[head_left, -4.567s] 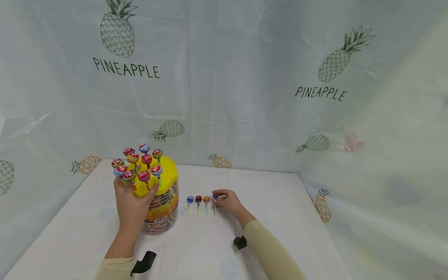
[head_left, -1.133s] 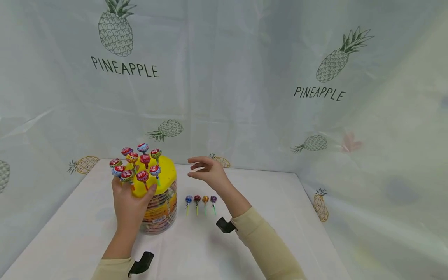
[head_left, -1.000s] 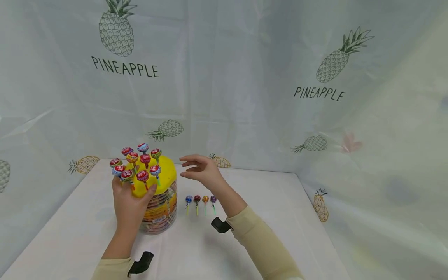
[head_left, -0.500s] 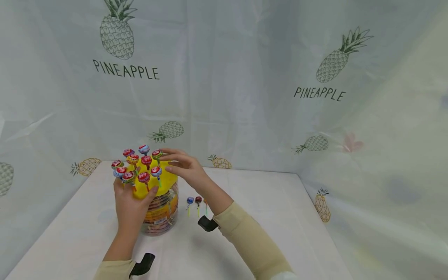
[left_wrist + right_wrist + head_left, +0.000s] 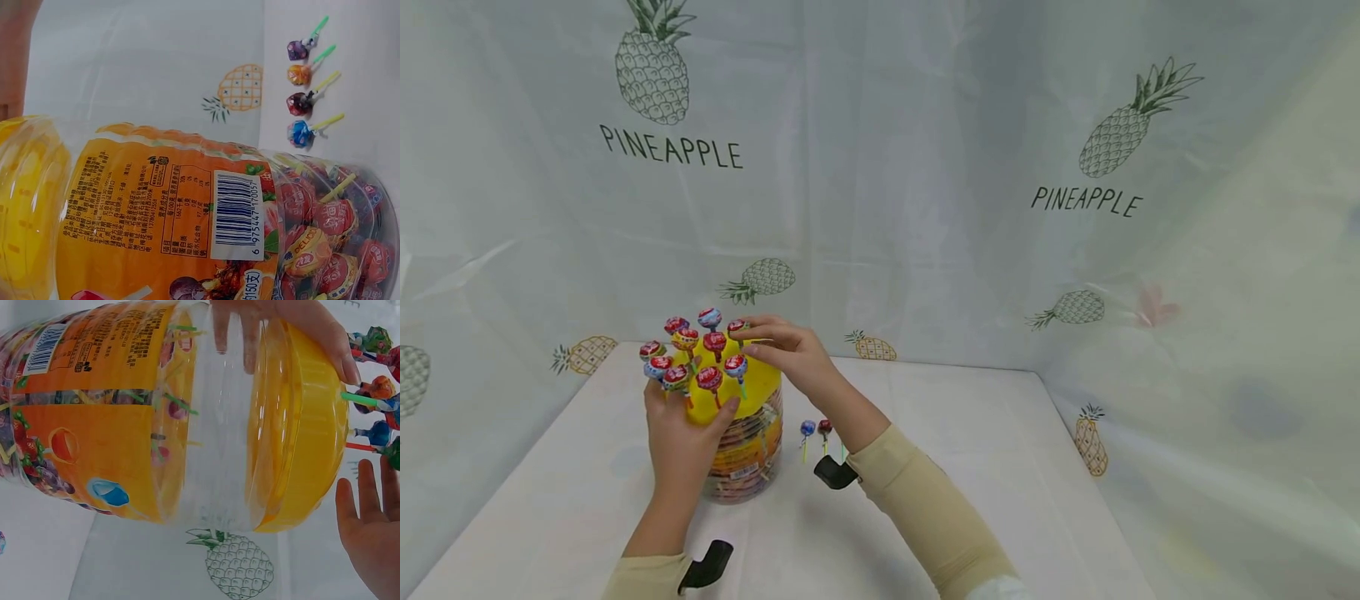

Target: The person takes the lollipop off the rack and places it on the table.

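My left hand grips a clear plastic candy jar at its yellow lid. Several wrapped lollipops stand upright in the lid, one a red-topped lollipop at the front. At the lid's far right edge, my right hand reaches to a red-and-green lollipop, index finger right at its head and thumb lower down. The right wrist view shows these fingers nearly straight beside a green lollipop. More lollipops fill the jar behind its orange label.
On the white table, right of the jar, lies a row of loose lollipops: blue, dark red, orange and purple. My right forearm partly covers the row in the head view. A pineapple-print curtain hangs behind.
My right hand let go of the purple lollipop at the row's right end, rose, and moved left to the lid's lollipops. The left hand has stayed on the jar.
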The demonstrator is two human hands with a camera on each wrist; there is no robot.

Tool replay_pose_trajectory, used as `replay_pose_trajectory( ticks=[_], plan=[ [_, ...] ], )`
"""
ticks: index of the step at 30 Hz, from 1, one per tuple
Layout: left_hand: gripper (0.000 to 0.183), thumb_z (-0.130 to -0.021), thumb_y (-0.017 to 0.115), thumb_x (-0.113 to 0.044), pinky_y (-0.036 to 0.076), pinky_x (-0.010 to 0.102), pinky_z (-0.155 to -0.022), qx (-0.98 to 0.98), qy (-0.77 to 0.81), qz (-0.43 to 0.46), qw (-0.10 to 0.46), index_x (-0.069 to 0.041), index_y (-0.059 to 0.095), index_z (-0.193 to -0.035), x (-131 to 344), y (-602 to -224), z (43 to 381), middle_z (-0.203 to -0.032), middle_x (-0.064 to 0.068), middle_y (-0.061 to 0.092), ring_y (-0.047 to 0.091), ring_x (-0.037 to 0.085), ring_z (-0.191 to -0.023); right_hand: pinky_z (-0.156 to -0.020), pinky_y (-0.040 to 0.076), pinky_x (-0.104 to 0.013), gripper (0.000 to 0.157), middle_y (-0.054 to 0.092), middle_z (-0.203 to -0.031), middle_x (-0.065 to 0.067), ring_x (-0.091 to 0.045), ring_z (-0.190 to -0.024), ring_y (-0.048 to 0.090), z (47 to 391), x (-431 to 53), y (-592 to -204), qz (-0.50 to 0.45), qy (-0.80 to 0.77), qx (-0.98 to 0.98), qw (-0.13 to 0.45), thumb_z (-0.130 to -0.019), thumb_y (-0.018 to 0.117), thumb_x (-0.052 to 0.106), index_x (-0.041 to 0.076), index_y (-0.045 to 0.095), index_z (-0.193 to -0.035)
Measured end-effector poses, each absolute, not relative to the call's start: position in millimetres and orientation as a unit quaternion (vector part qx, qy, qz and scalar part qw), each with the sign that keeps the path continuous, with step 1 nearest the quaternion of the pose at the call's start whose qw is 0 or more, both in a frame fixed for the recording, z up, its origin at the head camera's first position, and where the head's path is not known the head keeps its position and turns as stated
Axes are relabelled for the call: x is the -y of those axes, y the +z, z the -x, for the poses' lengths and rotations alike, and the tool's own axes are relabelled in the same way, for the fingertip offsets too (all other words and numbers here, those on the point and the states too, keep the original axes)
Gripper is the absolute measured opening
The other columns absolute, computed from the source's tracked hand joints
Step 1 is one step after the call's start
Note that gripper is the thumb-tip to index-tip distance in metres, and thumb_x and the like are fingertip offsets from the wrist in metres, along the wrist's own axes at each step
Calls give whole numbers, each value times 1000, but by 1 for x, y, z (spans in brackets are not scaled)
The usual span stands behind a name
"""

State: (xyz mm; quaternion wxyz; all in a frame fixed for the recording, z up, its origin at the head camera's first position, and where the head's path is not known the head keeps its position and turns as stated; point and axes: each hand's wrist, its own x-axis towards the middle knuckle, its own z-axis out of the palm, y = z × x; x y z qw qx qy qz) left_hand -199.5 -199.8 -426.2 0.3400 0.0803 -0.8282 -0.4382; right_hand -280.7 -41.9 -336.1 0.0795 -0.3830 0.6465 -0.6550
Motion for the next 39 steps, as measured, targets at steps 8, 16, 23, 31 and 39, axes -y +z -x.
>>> replay_pose_trajectory(
  ticks=[8,16,23,31,39],
  plan=[
    [82,-87,74,-36,40,64,-99,823,-454,-78,331,-6,32,-150,197,-423,200,-154,15,15,29,39,-137,-98,48,-29,29,54,-135,1,-12,-115,58,282,42,-335,394,-670,-626,63,-94,61,0,-6,64,-122],
    [86,-89,72,-34,36,61,-105,821,-496,-75,274,-14,20,-155,197,-415,198,-156,13,7,23,37,-140,-96,50,-35,32,51,-138,-3,-20,-109,63,279,33,-329,370,-715,-591,53,-90,62,-8,-10,61,-122],
    [80,-88,73,-29,33,64,-104,841,-458,-57,281,-4,31,-151,202,-413,192,-158,13,5,13,36,-143,-95,52,-38,36,52,-138,-5,-30,-113,59,284,11,-335,344,-735,-581,57,-89,63,-9,-7,60,-125],
    [65,-83,75,-10,21,63,-112,830,-434,-29,350,5,46,-139,207,-425,176,-160,11,10,10,32,-146,-95,51,-40,38,57,-129,-12,-29,-113,60,295,-23,-366,311,-732,-603,61,-89,63,-9,2,62,-126],
    [54,-83,72,1,28,22,-111,819,-429,-20,381,2,53,-134,219,-434,167,-150,13,32,27,25,-140,-91,54,-37,43,56,-128,-9,-26,-110,62,302,-50,-402,264,-710,-649,68,-88,63,-10,2,60,-129]
  ],
)
